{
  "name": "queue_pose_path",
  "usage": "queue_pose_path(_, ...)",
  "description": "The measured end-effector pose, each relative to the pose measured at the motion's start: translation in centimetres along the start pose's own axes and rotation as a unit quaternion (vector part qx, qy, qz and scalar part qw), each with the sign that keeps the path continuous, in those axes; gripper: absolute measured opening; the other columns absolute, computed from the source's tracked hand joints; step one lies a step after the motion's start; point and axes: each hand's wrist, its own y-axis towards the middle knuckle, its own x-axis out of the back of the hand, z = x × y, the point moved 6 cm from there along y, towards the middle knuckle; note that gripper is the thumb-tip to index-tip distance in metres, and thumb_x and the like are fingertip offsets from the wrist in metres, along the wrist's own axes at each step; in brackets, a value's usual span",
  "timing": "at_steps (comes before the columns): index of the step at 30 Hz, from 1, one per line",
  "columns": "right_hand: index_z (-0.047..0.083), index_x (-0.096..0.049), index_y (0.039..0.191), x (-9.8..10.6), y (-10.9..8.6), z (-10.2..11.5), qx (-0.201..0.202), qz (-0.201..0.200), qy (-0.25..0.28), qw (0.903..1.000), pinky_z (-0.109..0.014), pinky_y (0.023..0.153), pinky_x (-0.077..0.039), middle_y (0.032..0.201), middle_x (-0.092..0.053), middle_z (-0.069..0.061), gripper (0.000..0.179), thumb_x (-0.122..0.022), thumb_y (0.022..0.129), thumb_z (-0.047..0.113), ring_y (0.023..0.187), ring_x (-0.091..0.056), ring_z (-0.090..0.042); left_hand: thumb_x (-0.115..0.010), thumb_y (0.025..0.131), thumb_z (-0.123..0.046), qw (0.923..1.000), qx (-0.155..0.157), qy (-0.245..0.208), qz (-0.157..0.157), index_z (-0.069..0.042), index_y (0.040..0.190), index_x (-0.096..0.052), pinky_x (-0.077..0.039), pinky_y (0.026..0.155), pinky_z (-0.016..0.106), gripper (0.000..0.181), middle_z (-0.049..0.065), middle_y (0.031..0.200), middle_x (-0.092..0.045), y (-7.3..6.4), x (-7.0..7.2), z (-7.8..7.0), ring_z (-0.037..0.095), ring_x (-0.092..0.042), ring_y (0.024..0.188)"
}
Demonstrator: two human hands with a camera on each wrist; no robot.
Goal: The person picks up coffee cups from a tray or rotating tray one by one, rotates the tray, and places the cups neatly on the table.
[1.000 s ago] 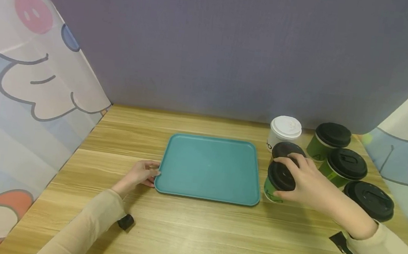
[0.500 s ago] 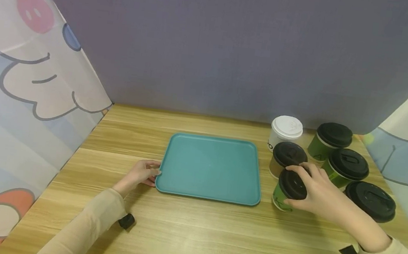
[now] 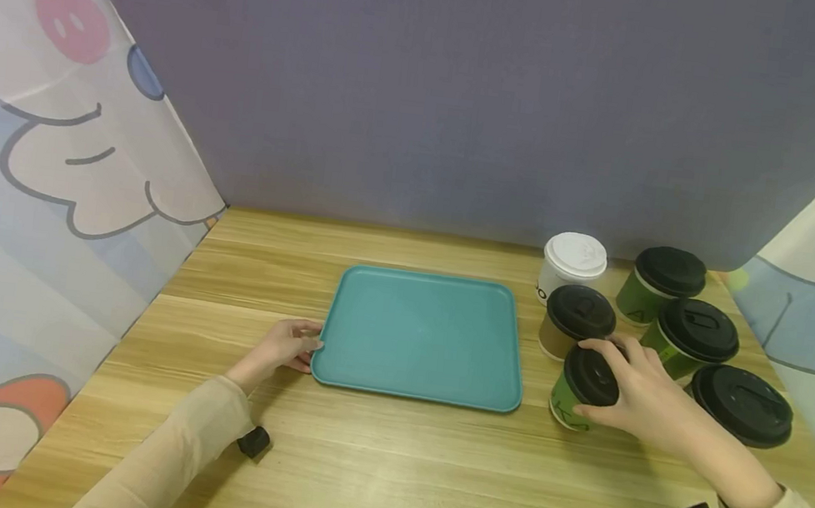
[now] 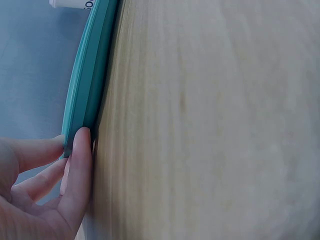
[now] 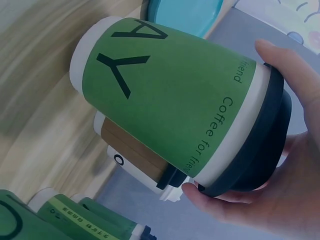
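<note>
The teal tray (image 3: 419, 337) lies on the wooden table. At its near left corner my left hand (image 3: 284, 346) pinches the rim, with the thumb on top and a finger (image 4: 80, 165) along the outer side in the left wrist view. My right hand (image 3: 636, 393) grips a green paper coffee cup (image 3: 570, 405) around its black lid (image 5: 265, 145). In the head view this cup stands upright, right of the tray's near right corner. Black letters show on its sleeve in the right wrist view. Just behind it is a brown coffee cup (image 3: 556, 338) with a black lid.
A white-lidded cup (image 3: 574, 260) stands at the back, behind the brown one. Several other black-lidded cups, among them a green cup (image 3: 640, 297), form a row at the right. A grey wall (image 3: 425, 97) rises behind the wooden table (image 3: 383, 469), with printed curtains (image 3: 26, 160) at the sides.
My right hand has moved the green cup to the right and slightly nearer, away from the tray's edge and the brown cup. The left hand has kept its place on the tray.
</note>
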Motion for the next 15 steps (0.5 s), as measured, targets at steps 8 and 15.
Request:
queue_pose_path(8, 0.007, -0.043, 0.117, -0.47, -0.17, -0.38, -0.005, 0.002, 0.007, 1.0, -0.053, 0.058, -0.047, 0.109, -0.04, -0.027, 0.072, -0.079, 0.061, 0.034, 0.089, -0.043, -0.049, -0.052, 0.085, -0.001, 1.0, -0.002, 0.002, -0.002, 0.01, 0.125, -0.041, -0.055, 0.054, 0.029, 0.043, 0.011, 0.079, -0.058, -0.24, -0.06, -0.15, 0.013, -0.056, 0.056)
queue_pose_path(15, 0.006, -0.043, 0.117, -0.67, -0.34, -0.66, -0.002, 0.0, 0.013, 0.9999, -0.053, 0.057, -0.046, 0.108, -0.04, -0.027, 0.074, -0.08, 0.059, 0.035, 0.088, -0.043, -0.05, -0.052, 0.086, -0.001, 1.0, -0.007, 0.001, -0.002, 0.01, 0.125, -0.041, -0.055, 0.053, 0.03, 0.042, 0.011, 0.079, -0.06, -0.3, -0.08, -0.25, 0.013, -0.056, 0.055)
